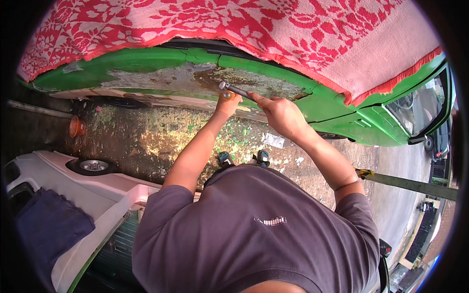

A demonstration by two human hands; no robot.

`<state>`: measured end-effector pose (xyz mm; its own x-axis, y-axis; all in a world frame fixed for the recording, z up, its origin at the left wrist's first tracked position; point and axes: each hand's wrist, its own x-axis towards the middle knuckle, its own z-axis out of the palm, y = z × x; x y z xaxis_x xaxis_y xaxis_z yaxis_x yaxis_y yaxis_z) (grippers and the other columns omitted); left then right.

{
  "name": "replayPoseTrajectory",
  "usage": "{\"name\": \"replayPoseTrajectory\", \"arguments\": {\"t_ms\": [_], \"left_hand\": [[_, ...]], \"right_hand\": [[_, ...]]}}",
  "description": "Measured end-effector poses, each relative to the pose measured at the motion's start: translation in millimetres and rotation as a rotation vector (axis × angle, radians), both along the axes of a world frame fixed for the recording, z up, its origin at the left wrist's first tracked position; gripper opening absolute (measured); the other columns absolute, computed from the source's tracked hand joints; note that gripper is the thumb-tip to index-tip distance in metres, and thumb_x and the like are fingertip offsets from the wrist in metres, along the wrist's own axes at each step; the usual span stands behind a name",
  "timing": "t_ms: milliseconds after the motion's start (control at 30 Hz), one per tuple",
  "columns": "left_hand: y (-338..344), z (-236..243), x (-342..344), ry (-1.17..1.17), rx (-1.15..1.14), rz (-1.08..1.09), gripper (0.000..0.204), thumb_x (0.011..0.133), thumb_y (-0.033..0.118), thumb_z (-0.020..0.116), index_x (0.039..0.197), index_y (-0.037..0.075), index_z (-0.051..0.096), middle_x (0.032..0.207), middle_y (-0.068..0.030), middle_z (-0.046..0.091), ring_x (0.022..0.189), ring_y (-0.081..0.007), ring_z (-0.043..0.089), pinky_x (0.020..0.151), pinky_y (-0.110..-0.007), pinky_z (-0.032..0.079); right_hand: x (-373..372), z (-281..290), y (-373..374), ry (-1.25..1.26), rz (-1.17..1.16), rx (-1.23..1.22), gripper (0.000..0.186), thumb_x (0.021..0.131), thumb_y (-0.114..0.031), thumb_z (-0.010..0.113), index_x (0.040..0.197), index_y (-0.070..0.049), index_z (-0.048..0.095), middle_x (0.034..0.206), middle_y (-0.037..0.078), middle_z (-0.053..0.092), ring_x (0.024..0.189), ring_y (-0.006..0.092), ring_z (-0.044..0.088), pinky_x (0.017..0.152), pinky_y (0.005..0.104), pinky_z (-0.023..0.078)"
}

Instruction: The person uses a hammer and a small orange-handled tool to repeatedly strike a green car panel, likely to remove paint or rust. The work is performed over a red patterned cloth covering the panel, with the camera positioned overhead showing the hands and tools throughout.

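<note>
My right hand (285, 116) is wrapped round the handle of a metal hammer (238, 90). The hammer's head lies to the left, just above my left hand (228, 106). That left hand is closed on a tool with a round amber handle end (226, 95); the rest of this tool is hidden, so its kind does not show. Both hands are beside the green vehicle's side panel (166, 78), where the paint is stripped to grey, rusty metal. Whether the hammer touches the amber handle end, I cannot tell.
A red-and-pink patterned cloth (220, 19) drapes over the green vehicle. Paint flakes litter the ground (171, 132) round my shoes. An orange bucket (76, 126) stands at the left. Behind me is a pale vehicle (93, 183) with a dark cloth (53, 224) on it; a pole (410, 185) crosses at the right.
</note>
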<state>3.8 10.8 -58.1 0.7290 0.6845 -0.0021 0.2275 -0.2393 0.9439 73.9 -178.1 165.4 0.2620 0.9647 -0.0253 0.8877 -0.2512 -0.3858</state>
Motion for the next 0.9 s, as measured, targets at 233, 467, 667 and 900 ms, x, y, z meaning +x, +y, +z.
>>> {"name": "replayPoseTrajectory", "arguments": {"t_ms": [233, 467, 667, 900], "left_hand": [[1, -4, -4, 0.044, 0.321, 0.049, 0.015, 0.088, 0.013, 0.060, 0.076, 0.004, 0.064, 0.068, -0.0044, 0.064, 0.067, -0.0167, 0.062, 0.063, -0.035, 0.048], [-13, 23, -11, -0.074, 0.028, 0.046, 0.017, 0.089, 0.015, 0.060, 0.077, 0.004, 0.063, 0.069, -0.0047, 0.065, 0.069, -0.0159, 0.063, 0.064, -0.035, 0.048], [-9, 18, -5, 0.020, 0.010, -0.002, 0.018, 0.093, 0.012, 0.055, 0.078, 0.003, 0.061, 0.072, -0.0033, 0.064, 0.072, -0.0150, 0.063, 0.068, -0.032, 0.048], [-4, 10, 0, -0.117, -0.081, 0.028, 0.020, 0.095, 0.019, 0.055, 0.082, 0.005, 0.062, 0.070, -0.0031, 0.064, 0.066, -0.0136, 0.059, 0.062, -0.032, 0.046]], "right_hand": [[-15, 6, -13, 0.122, 0.010, 0.135, 0.044, 0.093, -0.012, 0.057, 0.135, -0.024, 0.055, 0.076, 0.017, 0.060, 0.071, 0.0314, 0.063, 0.067, 0.0428, 0.050], [-25, 26, -20, 0.170, -0.010, 0.267, 0.049, 0.092, -0.008, 0.056, 0.137, -0.025, 0.053, 0.074, 0.016, 0.058, 0.069, 0.0329, 0.061, 0.064, 0.0414, 0.049], [-10, 0, -14, 0.053, -0.060, 0.067, 0.047, 0.092, -0.012, 0.055, 0.137, -0.028, 0.053, 0.076, 0.016, 0.061, 0.075, 0.0340, 0.063, 0.067, 0.0463, 0.049], [1, 14, -16, 0.088, -0.005, 0.198, 0.041, 0.093, -0.015, 0.056, 0.132, -0.026, 0.057, 0.084, 0.017, 0.066, 0.080, 0.0350, 0.064, 0.069, 0.0453, 0.050]]}}
